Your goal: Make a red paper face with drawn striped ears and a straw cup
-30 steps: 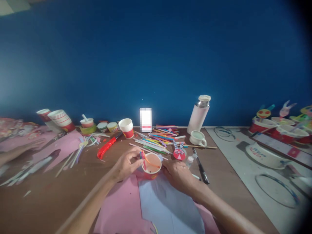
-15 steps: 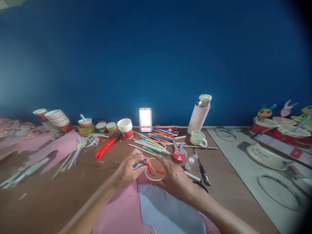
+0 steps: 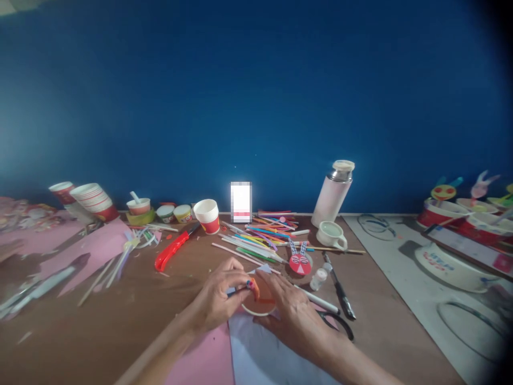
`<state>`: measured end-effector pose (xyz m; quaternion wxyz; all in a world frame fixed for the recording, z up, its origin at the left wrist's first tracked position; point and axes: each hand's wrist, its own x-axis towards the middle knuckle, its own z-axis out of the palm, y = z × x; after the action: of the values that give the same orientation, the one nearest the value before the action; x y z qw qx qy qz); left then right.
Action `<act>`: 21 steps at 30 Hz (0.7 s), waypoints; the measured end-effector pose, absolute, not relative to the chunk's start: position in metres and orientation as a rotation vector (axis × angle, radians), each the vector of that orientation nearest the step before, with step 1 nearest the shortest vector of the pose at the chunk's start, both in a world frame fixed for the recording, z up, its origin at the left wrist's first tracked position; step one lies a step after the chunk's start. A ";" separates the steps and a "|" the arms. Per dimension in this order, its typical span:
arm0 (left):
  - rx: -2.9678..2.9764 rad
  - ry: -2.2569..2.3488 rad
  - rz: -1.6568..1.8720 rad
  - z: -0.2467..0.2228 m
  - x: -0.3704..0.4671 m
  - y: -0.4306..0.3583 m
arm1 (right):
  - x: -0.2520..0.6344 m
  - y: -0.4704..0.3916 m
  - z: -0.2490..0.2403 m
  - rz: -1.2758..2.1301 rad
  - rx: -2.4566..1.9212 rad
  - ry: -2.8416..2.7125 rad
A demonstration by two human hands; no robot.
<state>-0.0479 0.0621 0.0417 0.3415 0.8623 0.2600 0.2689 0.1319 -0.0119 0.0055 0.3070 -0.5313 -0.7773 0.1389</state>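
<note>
In front of me is a round cup, seen from above, with an orange strip inside it. My left hand pinches a small bundle of coloured strips, pink and blue at its end, at the cup's left rim. My right hand curves around the cup's right side, thumb near the lower rim. Pink paper and pale blue paper lie beneath. Behind the hands stands a red rabbit-like face with patterned ears.
Coloured sticks, a red cutter, a paper cup and a mug lie beyond. Scissors, a black pen and a small bottle are on the right; stacked cups on the left.
The view has shifted slightly, so most objects sit lower. The coloured bundle at the left rim has turned its end toward me, and more of the scissors' handle shows.
</note>
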 end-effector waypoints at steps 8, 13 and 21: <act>2.309 0.689 0.620 0.048 -0.048 0.065 | 0.133 -0.012 0.002 0.419 -1.395 -2.011; 2.350 0.688 0.529 0.057 -0.048 0.066 | 0.133 -0.012 0.004 0.448 -1.374 -1.990; 2.408 0.634 0.509 0.058 -0.047 0.065 | 0.134 -0.012 0.010 0.512 -1.365 -1.988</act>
<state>-0.0473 0.0653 0.0582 0.2956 0.9051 0.2384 0.1912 0.1340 -0.0125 0.0099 0.3318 -0.5225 -0.7606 0.1960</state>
